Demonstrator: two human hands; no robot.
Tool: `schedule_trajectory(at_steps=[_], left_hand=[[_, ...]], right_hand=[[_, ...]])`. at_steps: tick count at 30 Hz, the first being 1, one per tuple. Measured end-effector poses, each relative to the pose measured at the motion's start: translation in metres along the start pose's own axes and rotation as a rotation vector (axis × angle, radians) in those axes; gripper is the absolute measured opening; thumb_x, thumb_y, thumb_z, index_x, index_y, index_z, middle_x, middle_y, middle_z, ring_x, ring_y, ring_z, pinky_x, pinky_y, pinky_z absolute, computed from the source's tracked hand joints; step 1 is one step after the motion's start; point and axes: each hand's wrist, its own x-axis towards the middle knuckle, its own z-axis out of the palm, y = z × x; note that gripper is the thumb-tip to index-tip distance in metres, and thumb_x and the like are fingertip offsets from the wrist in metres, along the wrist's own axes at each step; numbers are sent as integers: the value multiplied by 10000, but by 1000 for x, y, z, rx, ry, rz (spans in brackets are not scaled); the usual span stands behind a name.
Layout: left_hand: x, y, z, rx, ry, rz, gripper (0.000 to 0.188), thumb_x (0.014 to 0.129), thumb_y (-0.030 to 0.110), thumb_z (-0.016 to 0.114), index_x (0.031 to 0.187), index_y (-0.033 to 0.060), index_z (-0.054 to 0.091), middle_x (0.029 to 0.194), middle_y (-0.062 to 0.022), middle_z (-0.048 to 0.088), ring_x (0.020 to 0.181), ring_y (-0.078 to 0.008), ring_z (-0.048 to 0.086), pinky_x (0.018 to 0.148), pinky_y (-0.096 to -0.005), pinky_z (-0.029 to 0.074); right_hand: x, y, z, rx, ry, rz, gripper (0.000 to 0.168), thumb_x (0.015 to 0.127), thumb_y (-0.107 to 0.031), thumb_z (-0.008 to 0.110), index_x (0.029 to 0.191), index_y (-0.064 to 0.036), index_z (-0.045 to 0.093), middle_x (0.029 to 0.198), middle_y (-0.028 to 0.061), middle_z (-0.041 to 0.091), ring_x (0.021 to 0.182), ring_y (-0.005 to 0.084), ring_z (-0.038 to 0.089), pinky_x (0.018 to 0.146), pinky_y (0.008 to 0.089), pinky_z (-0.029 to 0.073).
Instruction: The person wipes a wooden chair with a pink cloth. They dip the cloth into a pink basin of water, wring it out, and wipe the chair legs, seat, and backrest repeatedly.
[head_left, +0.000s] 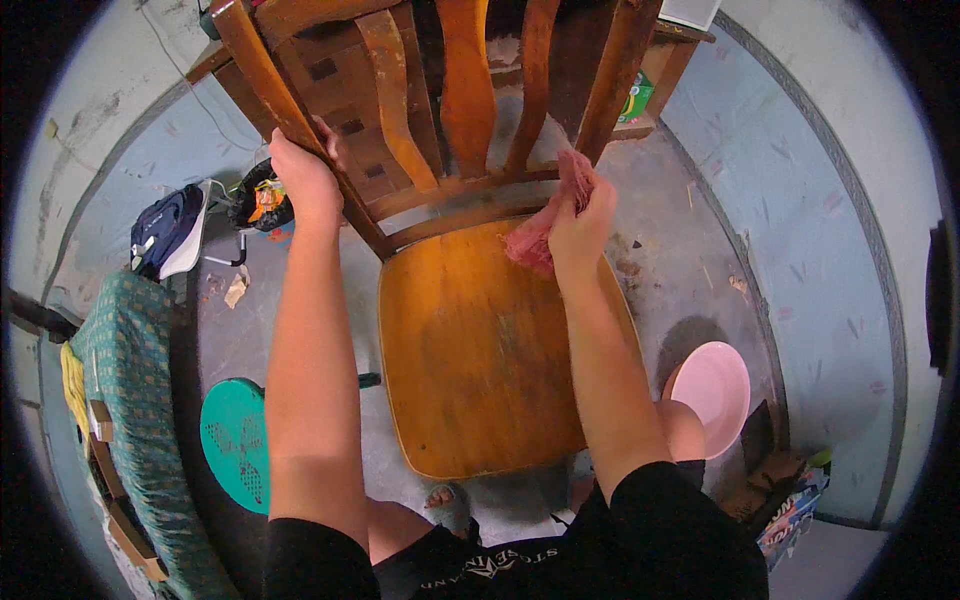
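Note:
A wooden chair (480, 360) stands right before me, its worn seat facing up and its slatted back on the far side. My left hand (309, 176) grips the left upright post (274, 90) of the chair back; the fingers wrap behind it and are partly hidden. In my right hand (583, 229) is a bunched pink cloth (536, 238). That cloth is at the lower right of the backrest, near the foot of the right post (616, 75), and one end hangs over the rear right of the seat. I cannot tell whether it touches the wood.
A green plastic stool (234, 442) stands left of the chair, a pink basin (716, 397) to the right. Further left are a cloth-covered piece of furniture (139, 375), a dark blue bag (166, 225) and a black-lined bin (259, 202). Behind the chair is a wooden cabinet (337, 97).

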Motion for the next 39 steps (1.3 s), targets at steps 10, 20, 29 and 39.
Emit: schedule_trajectory(at_steps=[10,20,29,39], left_hand=[[-1,6,6,-36,23,-33,457,1017,395,250,870,64,527,556,-72,448,477,-220,419,467,-345,329],[-2,1,9,-25,4,-27,503,1026,444,227,917,65,538,583,-71,459,512,-221,418,495,-361,341],[-1,2,12,-74,-19,-51,400,995,404,314,890,83,528,580,-67,451,495,-215,386,488,-349,317],[0,4,9,-17,19,11,420,1001,361,274,852,56,521,562,-75,477,463,-206,432,450,-336,329]], right_hand=[[-61,-61,81,339,-50,462,293,864,-14,722,1147,-16,646,1124,158,660,1077,326,640,974,405,502],[-101,-104,122,473,-173,259,192,879,-44,739,1050,-65,654,1053,157,637,980,363,666,850,443,551],[-12,10,35,204,233,419,304,879,-66,715,1163,11,642,1168,166,653,1095,315,638,1005,415,499],[-103,-110,127,376,-87,198,128,877,-7,713,985,-73,690,1019,119,668,912,313,675,789,380,562]])
